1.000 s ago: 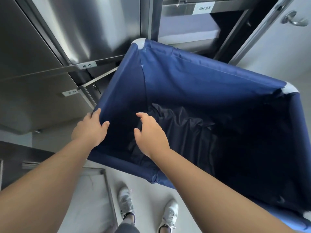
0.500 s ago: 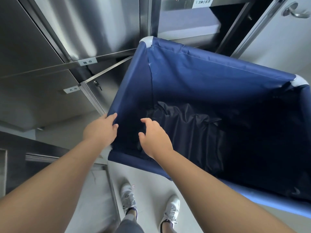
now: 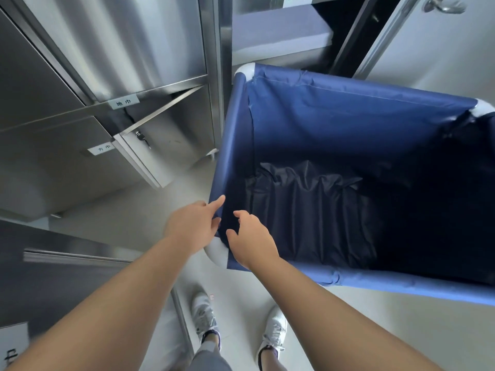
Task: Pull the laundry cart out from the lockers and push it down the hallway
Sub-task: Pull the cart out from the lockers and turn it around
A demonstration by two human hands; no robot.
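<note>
The laundry cart is a blue fabric bin with white corner caps, standing on the floor right of the lockers. Dark crumpled cloth lies in its bottom. Both hands are at its near-left corner. My left hand is outside the left rim, fingers loosely spread, index finger lying on the fabric edge. My right hand is just inside the same corner, fingers curled and apart, touching the rim without closing around it.
Stainless steel lockers fill the left, with one lower door ajar and a key in it. An open locker compartment is behind the cart. A door with a lever handle is at top right. My white shoes stand on pale floor.
The cart has come away from the lockers toward the right, opening a gap of floor. Both hands slid down the left rim to the near corner and loosened their hold.
</note>
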